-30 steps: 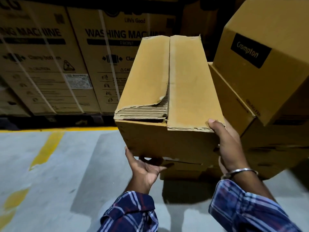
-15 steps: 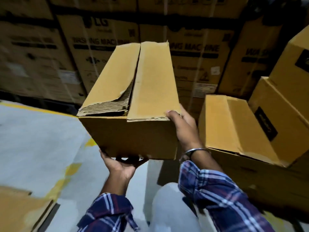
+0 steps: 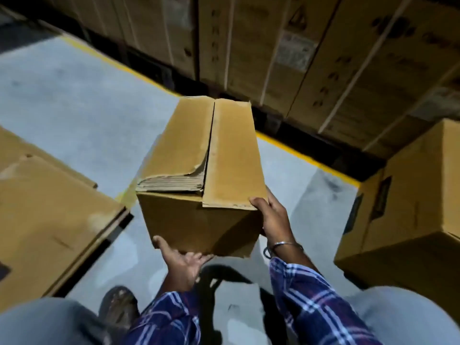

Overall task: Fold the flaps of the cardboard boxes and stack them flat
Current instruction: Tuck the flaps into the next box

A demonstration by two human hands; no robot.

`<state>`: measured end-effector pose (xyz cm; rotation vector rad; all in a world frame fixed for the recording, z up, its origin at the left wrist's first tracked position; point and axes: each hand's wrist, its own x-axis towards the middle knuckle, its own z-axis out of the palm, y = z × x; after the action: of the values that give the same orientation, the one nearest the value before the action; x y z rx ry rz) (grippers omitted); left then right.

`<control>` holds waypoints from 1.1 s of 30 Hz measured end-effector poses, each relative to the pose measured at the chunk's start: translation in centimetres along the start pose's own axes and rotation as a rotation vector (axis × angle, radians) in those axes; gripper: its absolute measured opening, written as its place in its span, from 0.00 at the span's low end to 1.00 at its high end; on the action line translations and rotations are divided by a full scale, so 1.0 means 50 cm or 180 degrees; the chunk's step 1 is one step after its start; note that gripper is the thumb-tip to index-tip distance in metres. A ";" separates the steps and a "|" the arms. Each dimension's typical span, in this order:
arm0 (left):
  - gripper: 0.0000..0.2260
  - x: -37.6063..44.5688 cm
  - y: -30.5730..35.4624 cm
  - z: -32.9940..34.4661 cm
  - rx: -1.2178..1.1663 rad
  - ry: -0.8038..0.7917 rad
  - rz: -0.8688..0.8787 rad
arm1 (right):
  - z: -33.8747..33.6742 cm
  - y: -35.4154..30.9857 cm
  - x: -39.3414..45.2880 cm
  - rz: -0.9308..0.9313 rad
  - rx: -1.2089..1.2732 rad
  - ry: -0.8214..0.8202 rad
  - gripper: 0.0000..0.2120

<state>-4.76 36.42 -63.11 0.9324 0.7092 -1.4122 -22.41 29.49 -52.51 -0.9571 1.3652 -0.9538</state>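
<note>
I carry a brown cardboard box point(image 3: 199, 227) in the middle of the head view, above the grey floor. Its two top flaps are folded shut, and the left flap's near corner is torn, showing the corrugation. My left hand point(image 3: 183, 265) supports the box from below at its near bottom edge, palm up, thumb against the front face. My right hand point(image 3: 273, 220) grips the near right corner, with the thumb on the top flap's edge and the fingers round the right side.
A flat-topped cardboard box point(image 3: 49, 220) sits on the floor at the left. Another box point(image 3: 410, 207) stands at the right. Large strapped cartons point(image 3: 273, 46) line the back behind a yellow floor line point(image 3: 306, 158). My sandalled foot point(image 3: 119, 305) shows below.
I have turned left with the box and lowered it. The stack at the right has slid toward the frame's edge, and the box on the floor at the left has come into view. Both hands kept their hold.
</note>
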 end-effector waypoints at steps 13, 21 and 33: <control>0.35 0.255 -0.109 -0.190 0.0407 0.0525 -0.0111 | -0.078 0.247 0.097 0.0633 -0.0392 0.0245 0.33; 0.20 0.264 -0.045 -0.214 0.2242 0.1053 0.0345 | -0.043 0.338 0.061 0.0581 -0.1454 0.0723 0.31; 0.17 0.034 0.075 -0.019 0.4919 0.0655 0.4023 | 0.033 0.299 -0.002 -0.0794 -0.4125 -0.0961 0.44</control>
<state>-0.84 36.13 -64.63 2.1302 -1.0137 -0.4375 -20.88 34.58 -66.57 -2.1554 1.5650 0.0629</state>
